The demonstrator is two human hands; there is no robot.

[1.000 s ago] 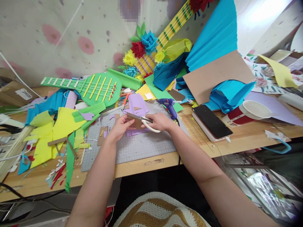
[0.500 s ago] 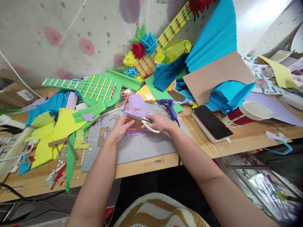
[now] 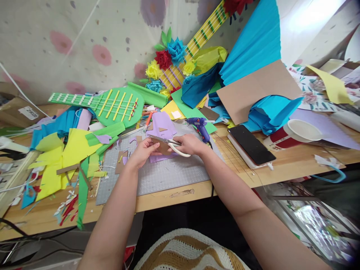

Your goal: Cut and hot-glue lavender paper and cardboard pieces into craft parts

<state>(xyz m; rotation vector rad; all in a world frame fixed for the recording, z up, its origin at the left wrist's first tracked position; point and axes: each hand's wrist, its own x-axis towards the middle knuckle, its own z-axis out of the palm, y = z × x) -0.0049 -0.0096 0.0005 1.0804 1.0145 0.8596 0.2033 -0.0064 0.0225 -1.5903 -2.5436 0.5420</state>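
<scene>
Scissors (image 3: 168, 142) are partly covered above the middle of the gray cutting mat (image 3: 174, 178): the right hand (image 3: 190, 144) hides much of the grip, so how its fingers sit in the loops cannot be told, and the blade tips end close to the left hand (image 3: 144, 150), too small to make out well. A brown cardboard piece (image 3: 163, 147) under the blades is hidden at its left edge by the left hand's fingers and thumb, which pinch it; whether the blades bite into it is unclear. What shows of the scissors is slim silvery metal and a white, curved handle loop, the right hand closed around them; the cardboard is small, flat and plain brown, its full outline not visible. Lilac paper (image 3: 162, 122) lies on the far part of the mat, partly covered by the hands and the cardboard. At the mat's far right corner lies a blue glue gun (image 3: 200, 125), its cord running out of sight. Beyond the mat, flowers cover part of a yellow paper guitar (image 3: 209, 32), cut off at the top; a green paper guitar (image 3: 119, 105) lies beyond its far left corner.
</scene>
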